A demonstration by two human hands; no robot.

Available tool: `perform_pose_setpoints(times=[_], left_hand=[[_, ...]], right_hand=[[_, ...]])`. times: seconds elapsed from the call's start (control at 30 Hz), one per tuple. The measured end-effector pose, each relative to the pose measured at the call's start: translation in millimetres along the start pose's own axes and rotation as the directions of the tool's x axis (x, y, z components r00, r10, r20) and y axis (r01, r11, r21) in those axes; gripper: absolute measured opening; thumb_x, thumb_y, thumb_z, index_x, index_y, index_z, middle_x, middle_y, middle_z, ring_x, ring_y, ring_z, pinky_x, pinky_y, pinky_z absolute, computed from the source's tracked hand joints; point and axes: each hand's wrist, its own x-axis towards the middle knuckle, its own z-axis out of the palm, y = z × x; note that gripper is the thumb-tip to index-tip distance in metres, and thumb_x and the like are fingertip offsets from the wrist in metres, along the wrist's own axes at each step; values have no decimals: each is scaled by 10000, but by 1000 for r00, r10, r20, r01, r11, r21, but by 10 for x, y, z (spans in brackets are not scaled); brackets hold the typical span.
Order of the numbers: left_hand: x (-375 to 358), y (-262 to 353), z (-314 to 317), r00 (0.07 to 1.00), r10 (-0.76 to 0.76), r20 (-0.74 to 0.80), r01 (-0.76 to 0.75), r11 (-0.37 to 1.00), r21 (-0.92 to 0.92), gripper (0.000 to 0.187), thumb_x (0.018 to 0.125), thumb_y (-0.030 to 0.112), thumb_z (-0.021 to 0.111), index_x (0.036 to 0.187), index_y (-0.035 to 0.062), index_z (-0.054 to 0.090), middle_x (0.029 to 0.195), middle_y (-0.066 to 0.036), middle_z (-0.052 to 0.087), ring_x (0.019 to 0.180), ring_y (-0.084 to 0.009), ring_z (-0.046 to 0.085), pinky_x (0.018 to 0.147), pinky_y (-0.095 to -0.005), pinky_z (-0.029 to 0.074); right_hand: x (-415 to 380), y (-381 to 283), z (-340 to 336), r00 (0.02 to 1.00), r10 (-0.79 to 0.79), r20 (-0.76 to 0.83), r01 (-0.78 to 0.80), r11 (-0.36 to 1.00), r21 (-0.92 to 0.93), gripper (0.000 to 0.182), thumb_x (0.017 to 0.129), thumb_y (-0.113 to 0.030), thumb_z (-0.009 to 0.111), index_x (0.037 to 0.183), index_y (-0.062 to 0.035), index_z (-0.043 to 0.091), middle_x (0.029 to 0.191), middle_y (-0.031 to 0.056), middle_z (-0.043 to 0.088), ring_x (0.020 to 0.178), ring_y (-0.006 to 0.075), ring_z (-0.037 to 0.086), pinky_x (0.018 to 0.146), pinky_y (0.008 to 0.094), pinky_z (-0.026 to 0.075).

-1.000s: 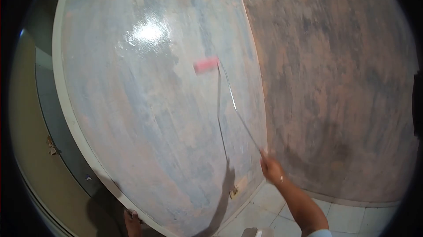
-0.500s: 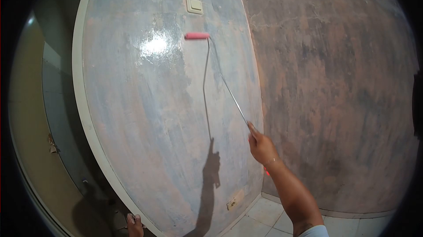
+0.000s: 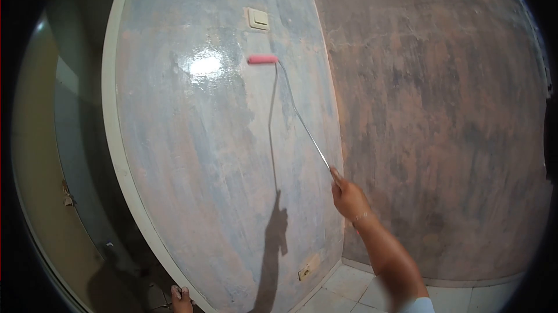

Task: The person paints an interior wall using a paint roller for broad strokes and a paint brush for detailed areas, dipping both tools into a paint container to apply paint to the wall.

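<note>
Patchy pale wall (image 3: 197, 156), darker wall (image 3: 430, 109) joining it at the corner. Pale trim (image 3: 114, 133) along wall's outer edge. Tile floor (image 3: 343, 284) below. Pink paint roller (image 3: 263, 59) against pale wall, under light switch (image 3: 258, 19). Right hand (image 3: 350, 199) closed around roller's lower end. Probably left hand (image 3: 181, 300) by trim, cut off, can't tell its grip. Socket (image 3: 304, 272) low near corner.

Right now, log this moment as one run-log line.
right hand: gripping roller frame | pink sleeve: against mottled wall | light switch: above sleeve
</note>
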Motion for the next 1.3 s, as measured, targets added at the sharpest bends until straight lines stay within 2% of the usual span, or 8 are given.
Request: perform_pose_setpoints(times=[0.13, 0.3, 0.47, 0.57, 0.67, 1.03, 1.23, 1.3], left_hand=[[319, -468, 13, 998, -4, 58, 4, 1000, -5, 437, 1013, 295, 468, 1343, 24, 377, 1303, -146, 482, 1120, -259, 493, 888, -393, 446], [-104, 258, 28, 999, 34, -40, -35, 999, -16, 227, 1006, 263, 483, 1041, 45, 430, 838, -35, 418, 766, -168, 411, 705, -336, 429], [-92, 164, 24, 1000, 26, -13, -27, 996, -88, 256, 999, 285, 499, 1054, 43, 436, 850, -44, 433, 778, -178, 429, 720, -345, 435], [-182, 261, 13, 999, 44, -9, -44, 997, -69, 288, 999, 304, 501, 1079, 35, 436, 902, -60, 457, 827, -197, 444, 765, -364, 437], [-115, 213, 46, 998, 52, -37, -55, 995, -79, 326, 1001, 322, 497, 1123, 25, 436, 993, -85, 499, 897, -225, 473, 823, -387, 435], [244, -412, -44, 995, 76, 60, -74, 997, -35, 331, 1014, 289, 469, 1171, 1, 425, 1125, -114, 522, 994, -247, 508, 828, -373, 460], [-20, 95, -27, 998, 50, 25, -49, 998, -41, 296, 1007, 320, 479, 1065, 34, 432, 1036, -79, 498, 908, -217, 493, 789, -349, 450], [-113, 262, -29, 987, -160, -5, 160, 987, 9, 354, 996, 364, 493, 1095, 31, 424, 1092, -96, 506, 952, -220, 509, 819, -359, 458]], right_hand=[[513, -468, -279, 999, -1, -39, 3, 998, 60, 417, 939, -148, 483, 1354, -187, 506, 799, 252, 627, 732, 411, 616, 697, 448, 493], [314, -180, -27, 998, 57, 11, -57, 997, 42, 410, 934, -137, 472, 1342, -116, 510, 876, 252, 624, 814, 397, 620, 746, 416, 484], [451, -689, -314, 977, 185, 108, -194, 978, 79, 415, 934, -135, 466, 1347, -107, 504, 1112, 246, 614, 1018, 387, 606, 860, 365, 486], [605, -525, -149, 989, -19, -148, 35, 994, 105, 417, 943, -158, 459, 1356, -185, 506, 892, 258, 640, 829, 416, 628, 763, 433, 499], [487, -438, -256, 994, 113, 4, -113, 992, 62, 414, 940, -155, 465, 1350, -186, 512, 893, 262, 637, 836, 416, 626, 769, 434, 497], [848, -226, -202, 996, -10, -90, 17, 997, 82, 439, 924, -143, 488, 1361, -176, 498, 889, 290, 622, 834, 421, 621, 757, 425, 499], [-448, 688, 147, 990, 45, 132, -41, 999, -31, 496, 915, -119, 517, 1403, -160, 443, 877, 266, 626, 768, 403, 630, 715, 417, 504], [-961, 1006, 321, 990, 29, 138, -26, 999, -28, 509, 903, -101, 533, 1401, -154, 445, 843, 251, 627, 734, 397, 623, 688, 437, 500]])
